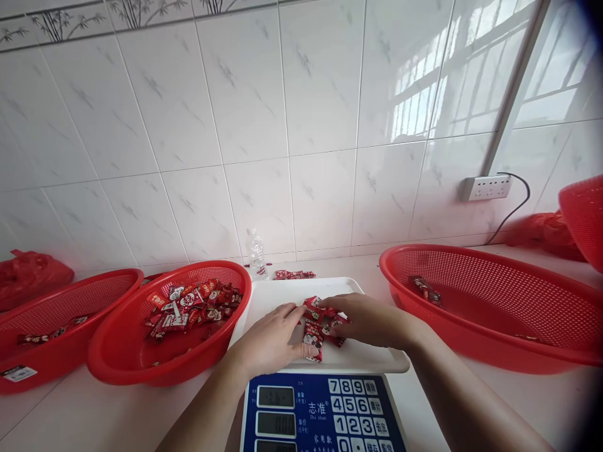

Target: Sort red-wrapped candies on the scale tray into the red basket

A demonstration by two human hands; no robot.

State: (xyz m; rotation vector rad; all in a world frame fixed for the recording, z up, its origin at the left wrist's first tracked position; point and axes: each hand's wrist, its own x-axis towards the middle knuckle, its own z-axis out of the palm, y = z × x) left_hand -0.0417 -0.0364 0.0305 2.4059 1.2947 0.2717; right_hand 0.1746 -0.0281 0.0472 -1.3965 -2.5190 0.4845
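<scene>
Several small red snack packets (313,338) with dark and white print are bunched on the white tray (277,289) of a digital scale. My left hand (271,342) presses in from the left, its fingers and thumb curved about the packets and the thumb on the lowest one. From the right, my right hand (367,319) curls over the bunch, gripping packets on that side; some of its fingertips are hidden. Below the tray is the scale's blue panel (318,408) with number keys and grey displays.
Left of the scale stands a red basket (106,355) with many red packets; another red basket (47,370) is beyond it. A larger red basket (475,342) sits at right with a few packets. Behind the tray are a clear bottle (255,254) and a packet strip (294,275). A socket strip (487,188) hangs on the wall.
</scene>
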